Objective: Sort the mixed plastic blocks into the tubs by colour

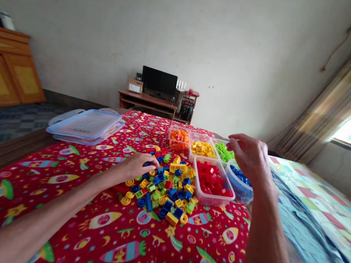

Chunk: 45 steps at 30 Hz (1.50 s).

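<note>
My left hand [138,165] rests at the left edge of a mixed pile of plastic building blocks [166,184] in blue, yellow, green and red. Its fingers are bent round a dark blue block [147,163], partly covered by them. My right hand [248,157] is raised above the tubs on the right, fingers and thumb apart, with nothing seen between them. Below its fingertips is a clear tub of green blocks [223,151]. Under the palm stands a round tub of blue blocks [239,175], partly hidden by the wrist.
Clear tubs hold red blocks [213,179], yellow blocks [204,149] and orange blocks [179,139]. Stacked clear lids [86,125] lie at the left edge of the red patterned cloth [103,232]. A desk with a monitor [158,82] stands by the far wall.
</note>
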Each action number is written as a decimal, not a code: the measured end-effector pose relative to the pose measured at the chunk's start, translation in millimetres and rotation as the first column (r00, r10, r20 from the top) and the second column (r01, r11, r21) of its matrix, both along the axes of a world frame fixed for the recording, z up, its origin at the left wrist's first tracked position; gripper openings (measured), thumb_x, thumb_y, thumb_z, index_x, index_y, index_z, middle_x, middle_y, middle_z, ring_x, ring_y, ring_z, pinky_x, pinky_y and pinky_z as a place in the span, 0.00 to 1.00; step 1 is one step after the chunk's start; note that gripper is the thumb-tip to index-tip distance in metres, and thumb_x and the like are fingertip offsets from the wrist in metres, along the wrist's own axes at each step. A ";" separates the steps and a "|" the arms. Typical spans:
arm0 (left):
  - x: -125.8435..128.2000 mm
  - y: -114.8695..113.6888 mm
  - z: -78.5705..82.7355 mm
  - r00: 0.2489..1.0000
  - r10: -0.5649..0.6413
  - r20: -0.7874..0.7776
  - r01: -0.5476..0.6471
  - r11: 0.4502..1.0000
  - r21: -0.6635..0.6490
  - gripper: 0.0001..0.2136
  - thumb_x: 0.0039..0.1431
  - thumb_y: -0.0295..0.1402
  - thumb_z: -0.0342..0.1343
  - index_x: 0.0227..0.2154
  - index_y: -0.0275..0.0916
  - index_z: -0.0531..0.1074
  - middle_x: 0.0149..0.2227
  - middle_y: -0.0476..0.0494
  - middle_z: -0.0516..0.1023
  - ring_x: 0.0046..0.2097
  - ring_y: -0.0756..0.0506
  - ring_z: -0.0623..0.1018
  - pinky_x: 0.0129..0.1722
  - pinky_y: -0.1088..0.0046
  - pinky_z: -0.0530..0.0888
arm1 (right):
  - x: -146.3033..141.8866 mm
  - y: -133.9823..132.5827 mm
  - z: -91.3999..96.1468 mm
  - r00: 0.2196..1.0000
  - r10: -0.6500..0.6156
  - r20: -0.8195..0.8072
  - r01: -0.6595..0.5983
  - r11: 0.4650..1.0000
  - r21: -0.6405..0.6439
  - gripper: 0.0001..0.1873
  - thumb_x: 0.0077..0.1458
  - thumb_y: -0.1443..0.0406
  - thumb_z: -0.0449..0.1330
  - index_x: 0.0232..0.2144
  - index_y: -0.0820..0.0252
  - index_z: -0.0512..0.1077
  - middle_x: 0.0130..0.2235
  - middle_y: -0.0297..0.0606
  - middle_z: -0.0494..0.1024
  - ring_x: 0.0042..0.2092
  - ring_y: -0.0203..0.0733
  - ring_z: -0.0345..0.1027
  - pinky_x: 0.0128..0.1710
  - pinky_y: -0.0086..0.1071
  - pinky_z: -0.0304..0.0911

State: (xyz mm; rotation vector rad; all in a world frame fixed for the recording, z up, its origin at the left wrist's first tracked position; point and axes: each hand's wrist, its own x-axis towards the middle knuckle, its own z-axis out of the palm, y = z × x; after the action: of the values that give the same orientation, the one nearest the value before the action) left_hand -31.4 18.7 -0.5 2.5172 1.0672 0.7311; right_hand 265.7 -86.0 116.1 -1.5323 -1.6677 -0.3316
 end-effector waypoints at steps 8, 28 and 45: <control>1.0 6.2 -3.6 0.966 -0.019 0.258 0.058 0.988 -0.141 0.15 0.53 0.40 0.53 0.41 0.38 0.73 0.43 0.40 0.79 0.44 0.41 0.79 0.44 0.65 0.75 | -66.5 15.1 -27.7 0.936 0.327 -0.128 -0.349 0.910 -0.224 0.10 0.54 0.66 0.55 0.32 0.62 0.77 0.27 0.38 0.77 0.30 0.36 0.69 0.33 0.30 0.61; 15.5 -17.4 15.9 0.954 -0.118 0.277 0.129 0.991 -0.022 0.23 0.60 0.39 0.48 0.58 0.37 0.61 0.54 0.34 0.72 0.54 0.42 0.74 0.51 0.63 0.73 | -117.5 53.5 -107.7 -0.034 -0.066 -0.997 -0.845 0.534 -0.007 0.03 0.46 0.71 0.63 0.25 0.65 0.71 0.23 0.34 0.72 0.22 0.27 0.61 0.18 0.17 0.56; -2.7 -9.3 -1.3 0.930 0.050 -0.365 -0.068 0.997 -0.038 0.10 0.47 0.27 0.54 0.32 0.41 0.78 0.34 0.44 0.80 0.39 0.43 0.78 0.39 0.74 0.72 | -104.8 48.7 -89.4 0.040 -0.047 -0.998 -0.870 0.490 -0.058 0.03 0.48 0.70 0.60 0.29 0.66 0.71 0.20 0.29 0.68 0.16 0.21 0.44 0.13 0.18 0.34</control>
State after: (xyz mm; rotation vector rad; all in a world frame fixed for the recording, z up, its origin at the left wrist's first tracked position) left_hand -34.0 9.4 -1.7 2.6494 1.2648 0.2460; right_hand 160.9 -37.3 26.8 -0.9520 -1.0059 1.6606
